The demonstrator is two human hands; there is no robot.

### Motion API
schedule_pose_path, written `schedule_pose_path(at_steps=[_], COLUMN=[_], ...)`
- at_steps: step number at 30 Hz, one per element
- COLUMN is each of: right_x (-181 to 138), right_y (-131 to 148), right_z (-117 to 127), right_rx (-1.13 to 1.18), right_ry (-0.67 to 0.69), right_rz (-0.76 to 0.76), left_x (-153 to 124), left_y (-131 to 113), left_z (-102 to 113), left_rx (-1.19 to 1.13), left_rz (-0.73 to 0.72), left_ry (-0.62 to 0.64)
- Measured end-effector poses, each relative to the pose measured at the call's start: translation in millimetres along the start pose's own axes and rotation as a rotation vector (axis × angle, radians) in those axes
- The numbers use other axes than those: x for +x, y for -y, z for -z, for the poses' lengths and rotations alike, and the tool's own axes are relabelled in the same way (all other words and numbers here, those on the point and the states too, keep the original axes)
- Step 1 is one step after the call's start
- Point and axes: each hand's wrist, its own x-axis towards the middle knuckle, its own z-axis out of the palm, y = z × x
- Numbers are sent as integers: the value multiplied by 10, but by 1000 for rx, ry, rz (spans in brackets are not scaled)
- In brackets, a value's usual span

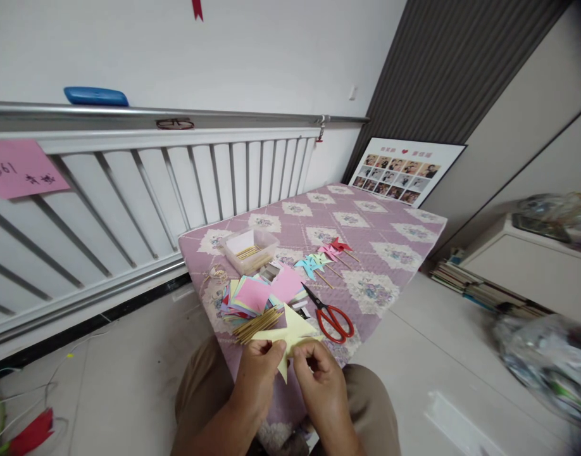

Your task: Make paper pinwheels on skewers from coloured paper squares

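Note:
Between both hands is a pale yellow paper pinwheel (294, 324) with its points spread out. My left hand (263, 364) pinches it from the left, thumb on the paper. From the right, my right hand (315, 367) closes its fingertips near its middle; any small part there is hidden. Just beyond the paper lie a bundle of thin wooden sticks (257, 325) and stacks of coloured paper squares (252, 295). Red-handled scissors (332, 320) rest to the right, blades pointing away. Several finished pinwheels on sticks, among them a blue pinwheel (310, 265) and a red pinwheel (338, 244), lie farther back.
A clear plastic box (249, 250) with sticks stands at the table's left edge. The table wears a purple flowered cloth (366, 250). A white radiator (233, 177) runs along the wall at left. A framed photo board (407, 171) leans at the far end.

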Motion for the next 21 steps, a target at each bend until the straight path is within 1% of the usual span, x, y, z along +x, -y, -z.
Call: schedule_pose_path(at_steps=[4,8,12,16,19,21], right_x=[-37,-114,-201,-191,-98,-18], right_y=[-7,-39,-129,-231,-273,-280], right_z=[-13,-21,-14,72,189,268], right_rx=[28,45,114,183,214,223], right_ry=[34,69,52,-3,-53,-55], right_rz=[-29,-69,-129,-197,-235,-248], left_x=[24,62,119,179,217,233], left_y=[62,55,24,4,-52,-125], left_z=[28,49,88,186,270,312], left_rx=[68,93,102,161,223,234], left_rz=[-15,-38,-35,-51,-31,-3], left_ry=[-45,-49,-51,-1,55,111])
